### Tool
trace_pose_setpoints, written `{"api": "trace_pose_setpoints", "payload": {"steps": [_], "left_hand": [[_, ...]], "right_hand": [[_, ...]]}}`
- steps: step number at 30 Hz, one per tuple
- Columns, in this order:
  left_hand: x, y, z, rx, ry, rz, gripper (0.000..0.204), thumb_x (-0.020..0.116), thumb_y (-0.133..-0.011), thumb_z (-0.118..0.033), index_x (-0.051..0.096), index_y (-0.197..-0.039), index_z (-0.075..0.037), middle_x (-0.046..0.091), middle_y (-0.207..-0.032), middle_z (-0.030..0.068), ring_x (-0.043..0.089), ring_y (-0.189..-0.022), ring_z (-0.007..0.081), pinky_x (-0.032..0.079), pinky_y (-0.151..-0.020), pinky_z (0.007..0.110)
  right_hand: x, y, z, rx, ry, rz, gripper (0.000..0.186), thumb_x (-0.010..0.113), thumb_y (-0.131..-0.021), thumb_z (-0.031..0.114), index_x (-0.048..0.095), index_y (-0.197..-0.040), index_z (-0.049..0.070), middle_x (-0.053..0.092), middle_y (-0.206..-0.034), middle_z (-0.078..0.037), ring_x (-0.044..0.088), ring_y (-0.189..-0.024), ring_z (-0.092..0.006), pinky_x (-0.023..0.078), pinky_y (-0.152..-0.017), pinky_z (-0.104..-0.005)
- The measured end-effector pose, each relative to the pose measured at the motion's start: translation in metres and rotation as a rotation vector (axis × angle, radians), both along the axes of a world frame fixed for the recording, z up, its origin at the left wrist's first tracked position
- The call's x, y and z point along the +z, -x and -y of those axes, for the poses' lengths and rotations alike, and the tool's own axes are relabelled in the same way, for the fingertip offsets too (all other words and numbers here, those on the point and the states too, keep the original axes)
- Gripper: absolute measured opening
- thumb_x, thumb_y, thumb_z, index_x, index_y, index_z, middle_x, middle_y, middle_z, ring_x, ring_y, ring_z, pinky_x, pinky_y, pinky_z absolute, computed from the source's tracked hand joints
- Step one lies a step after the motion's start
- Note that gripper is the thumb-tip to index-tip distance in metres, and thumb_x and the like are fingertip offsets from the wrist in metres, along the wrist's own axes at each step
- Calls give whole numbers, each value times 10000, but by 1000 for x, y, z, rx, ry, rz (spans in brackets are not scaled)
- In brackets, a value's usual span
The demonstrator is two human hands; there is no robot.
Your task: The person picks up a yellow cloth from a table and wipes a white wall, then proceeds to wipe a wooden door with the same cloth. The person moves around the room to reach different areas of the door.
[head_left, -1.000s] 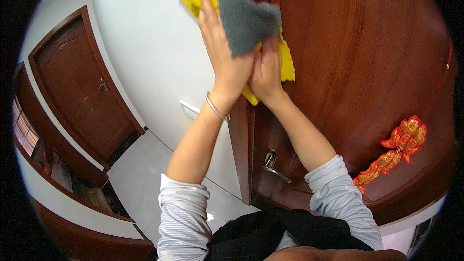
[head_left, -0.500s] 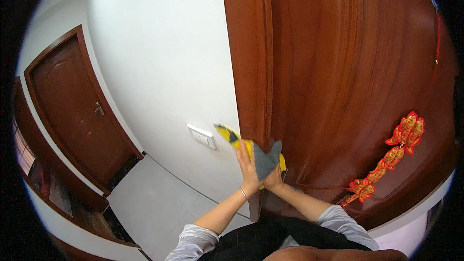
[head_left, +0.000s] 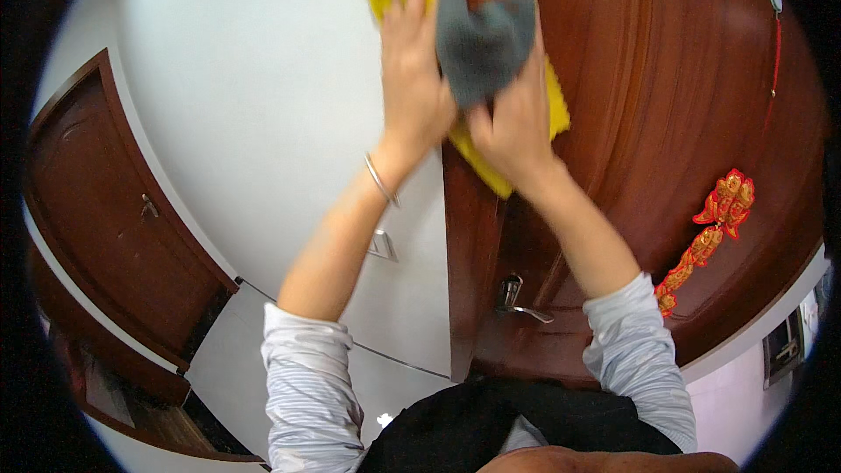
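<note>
Both my arms reach up in front of a brown wooden door (head_left: 604, 140) and its frame (head_left: 471, 236). A cloth (head_left: 484, 39), yellow on one side and grey on the other, is bunched between my hands. My left hand (head_left: 413, 79), with a bangle at the wrist, grips its left part by the white wall. On the right, my right hand (head_left: 519, 127) is closed on the cloth over the door. Yellow corners stick out beyond both hands. Some fingers are hidden behind the cloth, and motion blurs them slightly.
Below my hands is a metal door handle (head_left: 519, 298). A white wall switch (head_left: 382, 245) shows beside my left forearm. Red and gold fish ornaments (head_left: 714, 219) hang on the door at right. Another brown door (head_left: 123, 210) stands far left.
Both hands have moved upward along the door frame with the cloth, from about switch height to well above it. The door handle, hidden before, now shows.
</note>
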State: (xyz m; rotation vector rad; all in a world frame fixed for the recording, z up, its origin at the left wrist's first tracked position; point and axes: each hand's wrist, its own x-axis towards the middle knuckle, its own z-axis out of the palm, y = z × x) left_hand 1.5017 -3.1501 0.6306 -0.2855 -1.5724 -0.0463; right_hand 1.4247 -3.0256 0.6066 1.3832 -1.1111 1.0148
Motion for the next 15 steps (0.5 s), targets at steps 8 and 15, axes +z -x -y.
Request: {"api": "trace_pose_setpoints", "payload": {"steps": [8,15], "left_hand": [[32,-2,5,25,132,-76,543,564,-966,-279,490,-1432,-9,363,-1579,170,281,-1470,416,153,-1214,501],[-119,-1,-6,23,-95,144,626,546,-952,-330,439,-1455,26,368,-1562,220,276,-1458,463,158,-1189,572]], "right_hand": [[33,-5,3,-155,70,-111,468,644,-825,144,603,-1264,-11,312,-1523,-324,272,-1434,-484,248,-1183,-512],[-109,6,-13,-188,-185,77,824,770,-780,272,374,-1447,-8,270,-1529,-308,253,-1431,-519,241,-1153,-623]]}}
